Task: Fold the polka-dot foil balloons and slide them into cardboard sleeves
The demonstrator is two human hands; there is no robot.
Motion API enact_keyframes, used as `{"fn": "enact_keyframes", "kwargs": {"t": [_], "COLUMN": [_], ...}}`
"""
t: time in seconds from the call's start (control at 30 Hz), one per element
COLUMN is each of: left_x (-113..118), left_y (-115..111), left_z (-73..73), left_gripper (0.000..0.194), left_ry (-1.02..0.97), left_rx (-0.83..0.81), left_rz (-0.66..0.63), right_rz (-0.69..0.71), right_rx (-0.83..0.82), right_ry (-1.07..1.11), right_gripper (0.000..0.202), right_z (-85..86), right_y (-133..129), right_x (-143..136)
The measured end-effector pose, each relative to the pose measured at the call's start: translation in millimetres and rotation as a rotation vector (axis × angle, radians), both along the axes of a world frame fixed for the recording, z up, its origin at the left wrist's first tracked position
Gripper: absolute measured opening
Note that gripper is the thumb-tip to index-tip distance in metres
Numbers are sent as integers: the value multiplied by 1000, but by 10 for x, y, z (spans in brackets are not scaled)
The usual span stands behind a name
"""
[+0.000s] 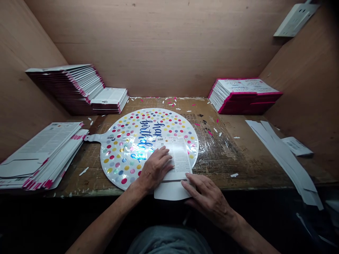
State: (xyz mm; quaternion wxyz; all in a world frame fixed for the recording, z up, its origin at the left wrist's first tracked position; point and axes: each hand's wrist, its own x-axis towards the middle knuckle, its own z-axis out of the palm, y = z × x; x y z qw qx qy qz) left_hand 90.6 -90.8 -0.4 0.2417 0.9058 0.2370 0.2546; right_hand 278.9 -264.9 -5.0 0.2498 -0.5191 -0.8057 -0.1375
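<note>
Fingers of the left hand (156, 167) lie flat and slightly spread on the printed white card (181, 160), gripping nothing; those of the right hand (208, 195) half curl at its near right edge, though whether they pinch it I cannot tell. The card overlaps the near right part of the dotted balloon (119, 148), long axis pointing away from the person, its plain white flap (169, 191) past the balloon's near edge, closer to the right hand.

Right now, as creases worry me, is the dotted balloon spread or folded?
Spread: the balloon lies flat and round, its tail extended; the card hides part.
</note>
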Motion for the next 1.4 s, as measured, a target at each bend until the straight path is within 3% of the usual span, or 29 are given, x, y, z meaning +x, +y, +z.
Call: {"fn": "enact_keyframes", "kwargs": {"t": [0.1, 0.2, 0.27, 0.37, 0.5, 0.57, 0.77, 0.93, 1.07, 1.17, 1.27, 1.4], "left_x": [-217, -433, -500, -446, -263, -231, -316, -186, -155, -252, -341, -288], "left_y": [-206, -357, -410, -467, -546, -569, -582, -603, -610, -693, -839, -885], "left_z": [14, -2, -34, -88, -156, -183, -214, -237, -227, -140, 9, 170], "left_gripper": [19, 48, 51, 20, 23, 24, 26, 15, 15, 24, 34, 47], "left_ry": [-32, 37, 53, 16, -102, -124, -75, -103, -124, -216, -271, -458], "left_rx": [-52, -90, -73, -55, -136, -175, -168, -155, -147, -178, -372, -1038], "left_rz": [-81, -197, -187, -55, 341, 440, 330, 542, 535, 548, 636, 570], "right_rz": [41, 63, 72, 1, -211, -236, -132, -361, -126, -24, -2, -4], "right_rx": [34, 43, 40, -56, -232, -269, -211, -135, -25, 66, 111, 178], "right_ry": [-23, 15, 86, 306, 559, 577, 507, 316, 66, 5, 36, 126], "right_gripper": [31, 27, 25, 20, 22, 22, 22, 25, 34, 29, 26, 28], "right_z": [-132, -182, -169, -109, -30, -13, -49, -83, -121, -141, -85, 42], "right_y": [81, 107, 131, 226, 387, 423, 395, 448, 317, 128, 40, 255], "right_x": [-19, -9, -14, -66, -139, -136, -84, -204, -226, -139, -98, -246]}}
